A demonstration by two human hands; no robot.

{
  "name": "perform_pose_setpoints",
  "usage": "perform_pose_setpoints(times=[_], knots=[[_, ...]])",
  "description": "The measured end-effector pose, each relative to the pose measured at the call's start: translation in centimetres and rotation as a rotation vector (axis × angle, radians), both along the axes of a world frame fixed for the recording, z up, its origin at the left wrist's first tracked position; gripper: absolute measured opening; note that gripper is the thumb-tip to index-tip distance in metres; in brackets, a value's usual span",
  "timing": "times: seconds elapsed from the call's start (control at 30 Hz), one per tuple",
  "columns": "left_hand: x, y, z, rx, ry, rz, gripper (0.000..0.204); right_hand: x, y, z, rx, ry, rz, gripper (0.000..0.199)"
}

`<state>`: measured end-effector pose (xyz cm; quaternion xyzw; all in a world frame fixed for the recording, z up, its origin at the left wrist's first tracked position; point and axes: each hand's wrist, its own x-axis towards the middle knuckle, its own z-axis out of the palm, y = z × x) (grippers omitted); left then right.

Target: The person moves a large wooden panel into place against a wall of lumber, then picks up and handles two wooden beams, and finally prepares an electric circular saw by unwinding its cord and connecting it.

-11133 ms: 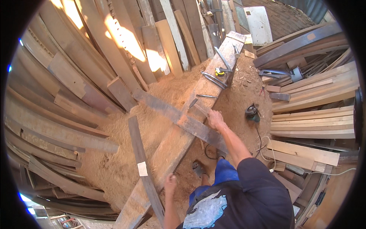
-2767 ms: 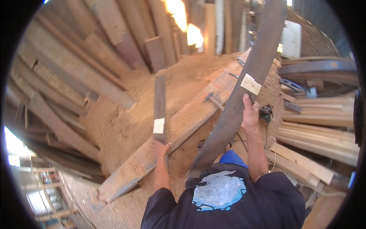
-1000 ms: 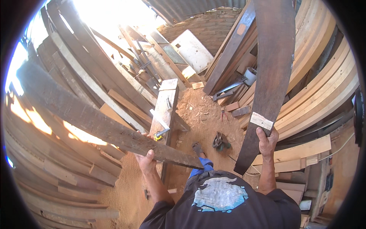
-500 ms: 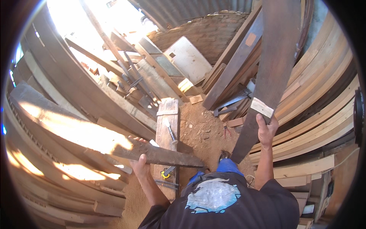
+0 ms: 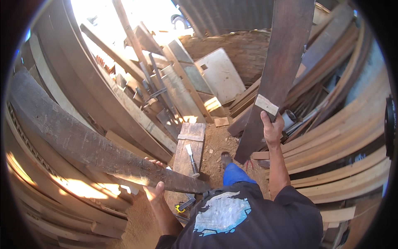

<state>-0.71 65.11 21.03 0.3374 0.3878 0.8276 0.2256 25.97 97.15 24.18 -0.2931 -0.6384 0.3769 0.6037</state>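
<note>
My left hand [image 5: 155, 189] is wrapped around a long dark wooden plank [image 5: 83, 143], its thumb on the near side and its fingertips showing over the far edge. This plank runs from the far left to beside my waist. My right hand [image 5: 273, 128] grips another dark board [image 5: 282, 54], which rises steeply past the top of the picture. A pale rectangular patch [image 5: 266, 104] crosses that board just above my thumb. Between the two lies a low wooden bench [image 5: 190, 143] with a chisel [image 5: 192, 159] on it. A yellow-and-black tape measure [image 5: 179, 208] sits by the bench's near end.
Stacked long boards [image 5: 336, 149] line the right side, and more timber [image 5: 58, 203] fills the left. Ahead, planks and a white panel [image 5: 222, 74] lean near a brick wall [image 5: 236, 45]. Red-handled pliers [image 5: 249, 164] lie on the sawdust-covered ground [image 5: 217, 145].
The view has turned and my feet have shifted. The right-hand board has moved left against the stacks behind it, still gripped. The left plank has left the bright sunlight patch.
</note>
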Motion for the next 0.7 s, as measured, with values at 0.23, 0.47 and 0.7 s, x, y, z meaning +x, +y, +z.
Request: perform_pose_setpoints(times=[0.23,0.47,0.7], knots=[[-4.0,8.2,-2.7,-0.142,0.014,0.172,0.098,-12.4,13.8,-7.7,-0.123,-0.001,0.155,0.030],[-7.5,18.6,-3.3,-0.247,-0.113,0.255,0.101,-24.7,25.1,-13.9,-0.293,-0.083,0.275,0.028],[-8.1,25.6,-4.6,-0.383,-0.285,0.361,0.104,-36.5,33.4,-19.1,-0.344,-0.055,0.396,0.031]])
